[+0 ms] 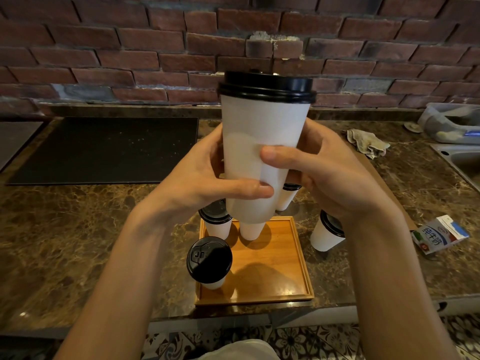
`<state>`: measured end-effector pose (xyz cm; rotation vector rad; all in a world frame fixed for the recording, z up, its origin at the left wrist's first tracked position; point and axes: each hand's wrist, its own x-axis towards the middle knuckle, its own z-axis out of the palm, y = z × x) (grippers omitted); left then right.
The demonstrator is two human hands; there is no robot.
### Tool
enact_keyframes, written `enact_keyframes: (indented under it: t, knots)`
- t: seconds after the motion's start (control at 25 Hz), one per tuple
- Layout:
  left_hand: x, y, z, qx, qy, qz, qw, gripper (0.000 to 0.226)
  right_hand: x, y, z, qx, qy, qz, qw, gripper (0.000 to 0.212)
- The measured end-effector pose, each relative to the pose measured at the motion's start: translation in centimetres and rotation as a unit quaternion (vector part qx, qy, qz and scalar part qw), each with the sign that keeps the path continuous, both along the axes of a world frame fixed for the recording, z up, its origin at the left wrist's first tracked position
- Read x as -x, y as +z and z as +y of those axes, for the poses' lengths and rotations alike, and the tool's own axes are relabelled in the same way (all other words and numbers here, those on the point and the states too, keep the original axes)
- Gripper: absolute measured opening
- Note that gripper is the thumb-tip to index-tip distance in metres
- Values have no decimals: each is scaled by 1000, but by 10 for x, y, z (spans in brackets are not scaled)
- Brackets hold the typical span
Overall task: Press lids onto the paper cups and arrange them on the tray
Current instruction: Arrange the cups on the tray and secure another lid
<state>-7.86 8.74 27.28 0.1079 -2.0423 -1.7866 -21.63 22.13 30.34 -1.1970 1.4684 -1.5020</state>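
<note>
I hold a tall white paper cup with a black lid upright, high above the wooden tray. My left hand and my right hand both wrap its lower half. On the tray stand a lidded cup at the front left, another lidded cup at the back left, and a cup behind the held one whose top is hidden. A lidded cup stands on the counter right of the tray. One more lidded cup peeks out behind my right hand.
A black mat lies at the back left of the marble counter. A crumpled cloth, a milk carton and a sink sit to the right. A brick wall backs the counter.
</note>
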Motion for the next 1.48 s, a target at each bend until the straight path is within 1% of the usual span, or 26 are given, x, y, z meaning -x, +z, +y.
enact_keyframes:
  t: [0.2, 0.4, 0.68, 0.8, 0.96, 1.04, 1.2, 1.48]
  knots:
    - [0, 1, 1, 5, -6, 3, 1000, 67, 1, -1, 0, -7, 12, 4, 1000, 56]
    - [2, 2, 2, 15, 14, 4, 1000, 69, 0, 1, -1, -13, -10, 26, 1000, 63]
    - [9, -3, 7, 30, 117, 14, 993, 74, -13, -1, -11, -16, -88, 78, 993, 70]
    - [12, -5, 9, 43, 150, 9, 988, 76, -17, -3, -14, -21, -122, 93, 988, 69]
    - [15, -8, 11, 43, 169, 11, 985, 78, -25, -7, -20, -26, -183, 119, 975, 73]
    - [15, -9, 12, 42, 171, 6, 984, 80, -28, -8, -21, -23, -196, 120, 973, 74]
    - [12, -6, 10, 48, 157, 4, 986, 80, -27, -7, -19, -9, -190, 116, 975, 73]
    - [6, 1, 8, 63, 132, 2, 989, 76, -21, -2, -12, 21, -112, 86, 990, 67]
